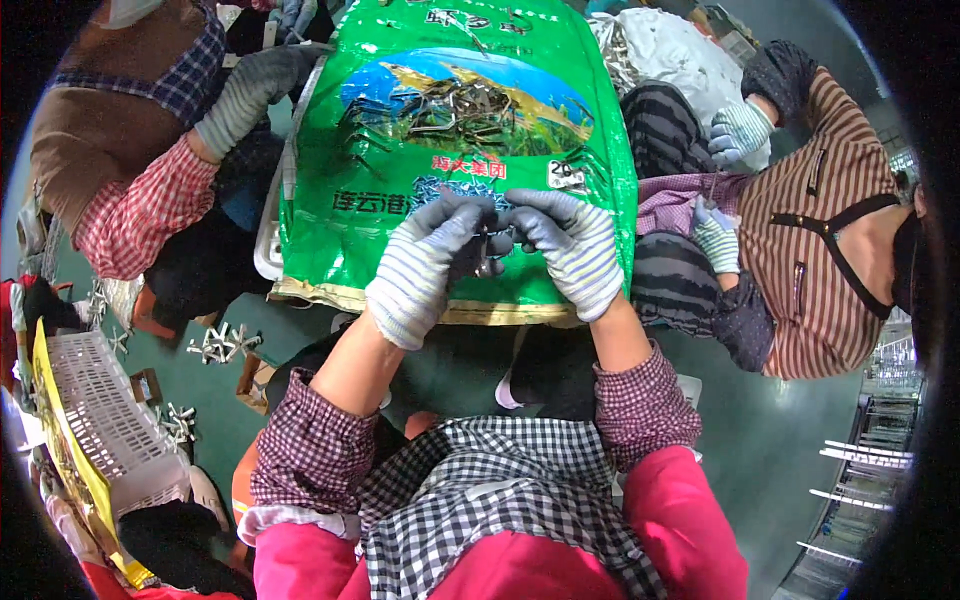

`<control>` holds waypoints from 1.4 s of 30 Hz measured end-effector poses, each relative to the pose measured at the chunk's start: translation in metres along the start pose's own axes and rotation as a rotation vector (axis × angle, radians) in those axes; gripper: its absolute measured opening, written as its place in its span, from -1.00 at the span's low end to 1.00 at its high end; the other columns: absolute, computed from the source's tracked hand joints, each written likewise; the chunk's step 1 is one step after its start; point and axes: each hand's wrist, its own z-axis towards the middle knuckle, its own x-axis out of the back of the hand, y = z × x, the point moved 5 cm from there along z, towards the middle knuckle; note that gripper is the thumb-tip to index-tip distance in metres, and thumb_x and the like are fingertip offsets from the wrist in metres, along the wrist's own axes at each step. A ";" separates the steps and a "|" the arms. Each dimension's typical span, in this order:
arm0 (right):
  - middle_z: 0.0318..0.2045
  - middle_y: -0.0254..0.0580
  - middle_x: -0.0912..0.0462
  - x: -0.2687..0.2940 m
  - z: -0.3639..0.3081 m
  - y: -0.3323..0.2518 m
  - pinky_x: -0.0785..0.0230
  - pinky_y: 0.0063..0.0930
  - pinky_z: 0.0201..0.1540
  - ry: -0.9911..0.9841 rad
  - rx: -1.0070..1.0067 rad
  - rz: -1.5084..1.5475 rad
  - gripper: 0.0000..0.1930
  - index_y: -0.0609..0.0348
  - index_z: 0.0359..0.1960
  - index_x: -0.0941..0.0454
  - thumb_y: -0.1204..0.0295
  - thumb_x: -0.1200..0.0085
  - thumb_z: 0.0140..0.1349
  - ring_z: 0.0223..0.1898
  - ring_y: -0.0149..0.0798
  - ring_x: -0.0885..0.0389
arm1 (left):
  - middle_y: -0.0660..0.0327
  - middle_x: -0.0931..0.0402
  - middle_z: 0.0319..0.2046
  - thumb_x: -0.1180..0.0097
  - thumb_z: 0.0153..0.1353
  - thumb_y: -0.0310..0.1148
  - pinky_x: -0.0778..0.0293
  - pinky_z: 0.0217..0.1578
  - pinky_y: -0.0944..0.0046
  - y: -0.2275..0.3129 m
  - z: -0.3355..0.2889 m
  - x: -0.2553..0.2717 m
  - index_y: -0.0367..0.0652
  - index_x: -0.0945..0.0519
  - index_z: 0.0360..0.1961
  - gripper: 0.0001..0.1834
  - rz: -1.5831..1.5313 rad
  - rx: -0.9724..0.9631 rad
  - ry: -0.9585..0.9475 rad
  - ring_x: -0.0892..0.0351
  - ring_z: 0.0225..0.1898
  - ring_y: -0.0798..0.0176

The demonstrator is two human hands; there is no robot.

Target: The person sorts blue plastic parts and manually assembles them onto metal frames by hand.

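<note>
My left hand (pixel 415 265) and my right hand (pixel 580 250) wear striped gloves with grey fingers. They meet above the near part of a green printed sack (pixel 330 240) spread over a work surface. The left fingers are closed round small dark metal pieces (pixel 487 264), whose exact kind is hidden. Thumb and forefinger of the right hand pinch together beside them; whatever they grip is too small to make out. Just beyond my fingertips lies a heap of small bluish-silver pieces, like screws (pixel 450 188). Farther back is a pile of bent metal pieces (pixel 465 108).
Co-workers sit close by, one gloved hand (pixel 240 105) at the left and another (pixel 740 132) at the right. A white sack (pixel 690 60) with small pieces lies at the back right. On the left floor are a white plastic crate (pixel 105 400) and metal parts (pixel 222 343).
</note>
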 end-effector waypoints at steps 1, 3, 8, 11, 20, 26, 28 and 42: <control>-0.37 -0.22 -0.63 0.003 0.000 0.000 -0.46 -0.60 -0.37 0.006 -0.002 -0.004 -0.80 0.36 -0.16 -0.53 0.53 -0.01 0.21 -0.44 -0.48 -0.56 | 0.14 -0.53 -0.23 0.00 0.24 -0.24 -0.50 -0.26 0.28 0.000 0.001 -0.001 -0.28 -0.41 -0.04 -0.64 -0.003 0.004 -0.005 -0.56 -0.26 0.26; -0.39 -0.23 -0.63 0.011 0.000 0.000 -0.45 -0.62 -0.37 0.063 -0.017 0.043 -0.77 0.35 -0.12 -0.52 0.54 -0.03 0.19 -0.44 -0.49 -0.56 | 0.14 -0.53 -0.24 0.02 0.25 -0.26 -0.51 -0.31 0.31 -0.003 0.002 -0.002 -0.28 -0.41 -0.02 -0.63 0.012 0.053 0.008 -0.56 -0.28 0.27; -0.36 -0.22 -0.64 0.006 0.002 0.003 -0.43 -0.62 -0.29 -0.035 -0.109 0.122 -0.81 0.27 -0.20 -0.57 0.44 -0.04 0.21 -0.39 -0.52 -0.55 | 0.15 -0.54 -0.27 0.02 0.25 -0.29 -0.51 -0.39 0.36 -0.006 0.006 -0.002 -0.28 -0.42 -0.02 -0.65 0.057 0.025 0.009 -0.55 -0.30 0.28; -0.33 -0.24 -0.64 0.005 0.004 0.006 -0.41 -0.57 -0.19 0.000 -0.030 -0.035 -0.81 0.24 -0.19 -0.57 0.45 -0.04 0.21 -0.31 -0.47 -0.55 | 0.17 -0.54 -0.28 0.02 0.24 -0.32 -0.50 -0.40 0.37 -0.004 0.006 0.002 -0.26 -0.44 -0.03 -0.68 0.076 -0.023 0.027 -0.55 -0.32 0.31; -0.32 -0.27 -0.64 -0.005 0.003 0.020 -0.38 -0.57 -0.14 -0.032 -0.084 0.263 -0.84 0.23 -0.24 -0.59 0.46 -0.09 0.16 -0.27 -0.48 -0.54 | 0.24 -0.55 -0.36 0.01 0.23 -0.35 -0.44 -0.41 0.44 -0.001 0.005 0.004 -0.23 -0.50 -0.06 -0.71 0.084 -0.068 0.076 -0.50 -0.41 0.41; -0.37 -0.25 -0.62 -0.014 0.003 0.017 -0.44 -0.55 -0.25 -0.084 -0.048 0.148 -0.85 0.27 -0.26 -0.57 0.52 -0.11 0.13 -0.34 -0.43 -0.55 | 0.23 -0.56 -0.37 0.01 0.23 -0.37 -0.47 -0.40 0.43 0.001 0.002 0.003 -0.28 -0.49 -0.04 -0.69 0.111 -0.057 0.056 -0.51 -0.45 0.42; -0.36 -0.25 -0.63 -0.013 0.003 0.015 -0.44 -0.56 -0.25 -0.079 -0.051 0.136 -0.85 0.27 -0.26 -0.57 0.52 -0.11 0.13 -0.34 -0.44 -0.55 | 0.22 -0.56 -0.36 0.01 0.22 -0.38 -0.48 -0.39 0.42 0.000 0.002 0.002 -0.29 -0.48 -0.04 -0.69 0.105 -0.058 0.061 -0.52 -0.44 0.41; -0.38 -0.25 -0.60 -0.014 0.002 0.015 -0.40 -0.56 -0.25 0.093 0.189 -0.075 -0.87 0.24 -0.32 -0.60 0.50 -0.17 0.08 -0.34 -0.44 -0.53 | 0.20 -0.53 -0.18 -0.03 0.15 -0.54 -0.49 -0.18 0.38 -0.002 0.000 0.004 -0.26 -0.48 0.00 -0.65 0.118 -0.101 0.082 -0.54 -0.25 0.35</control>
